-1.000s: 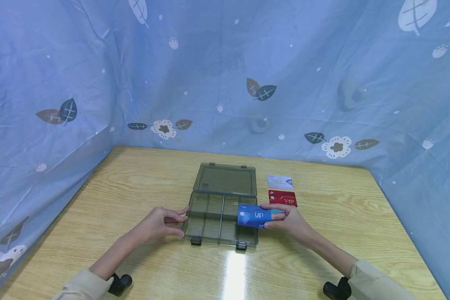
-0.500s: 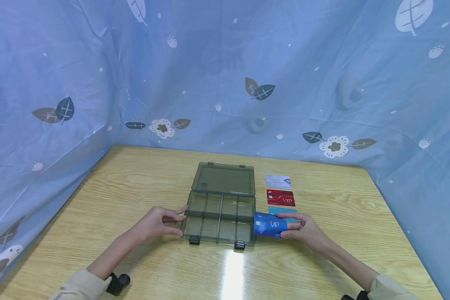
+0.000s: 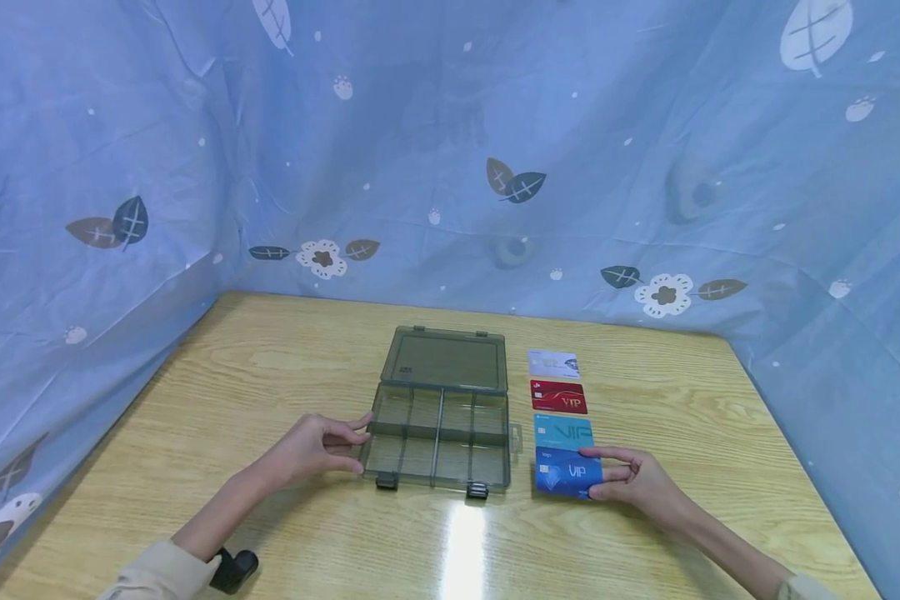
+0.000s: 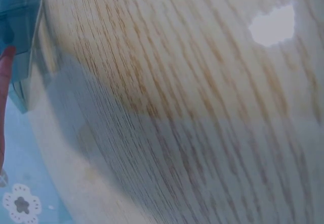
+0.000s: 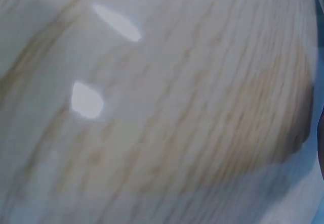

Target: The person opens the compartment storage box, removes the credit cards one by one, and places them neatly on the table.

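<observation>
In the head view my right hand (image 3: 641,483) pinches a dark blue VIP card (image 3: 562,477) by its right end, thumb below and fingers above. That card is right at the lower edge of a light blue VIP card (image 3: 558,431). A smoky clear plastic compartment box (image 3: 437,479) lies with its lid (image 3: 450,360) folded back. At the box's left wall my left hand (image 3: 317,450) holds on, thumb near the front corner and fingers further back. One finger (image 4: 5,70) reaches the box in the left wrist view. The right wrist view shows mostly table, with a dark sliver of hand at its edge.
Beyond the light blue card, a red VIP card (image 3: 560,397) and a silvery card (image 3: 553,364) lie in a column. Two dark latches, one a front clip (image 3: 477,491), stick out from the box. Patterned blue cloth (image 3: 420,150) hangs behind the wooden table (image 3: 292,333).
My right hand has carried the dark blue card rightward and toward me, from over the box's right compartments to below the light blue card. The left hand stays at the box.
</observation>
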The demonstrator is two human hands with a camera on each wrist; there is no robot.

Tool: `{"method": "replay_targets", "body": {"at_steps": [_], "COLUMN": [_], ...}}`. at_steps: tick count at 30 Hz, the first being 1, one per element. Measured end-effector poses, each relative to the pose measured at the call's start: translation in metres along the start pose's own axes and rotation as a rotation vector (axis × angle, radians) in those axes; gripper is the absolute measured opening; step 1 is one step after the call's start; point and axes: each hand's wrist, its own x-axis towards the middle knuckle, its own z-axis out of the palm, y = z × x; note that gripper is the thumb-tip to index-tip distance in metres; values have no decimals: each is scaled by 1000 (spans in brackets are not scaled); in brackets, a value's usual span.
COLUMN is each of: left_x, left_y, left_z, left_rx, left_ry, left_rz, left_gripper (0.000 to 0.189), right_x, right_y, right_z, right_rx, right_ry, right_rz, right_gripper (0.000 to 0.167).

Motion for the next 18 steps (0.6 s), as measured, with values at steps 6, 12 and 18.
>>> {"method": "replay_targets", "body": {"at_steps": [6, 12, 18], "left_x": [-1, 0, 1], "left_y": [0, -1, -2], "left_z": [0, 0, 0], "left_rx": [-5, -7, -18], "left_ry": [-1, -5, -8], "left_rz": [3, 10, 8], "left_gripper": [38, 38, 38], "right_x": [-5, -11, -15], "right_y": [3, 4, 6], "right_z": [-3, -6, -10], "right_rx": [-31, -127, -93], "right_ry": [-1, 18, -43], "right_rz": [-32, -80, -125], "right_gripper": [49, 58, 55]}}
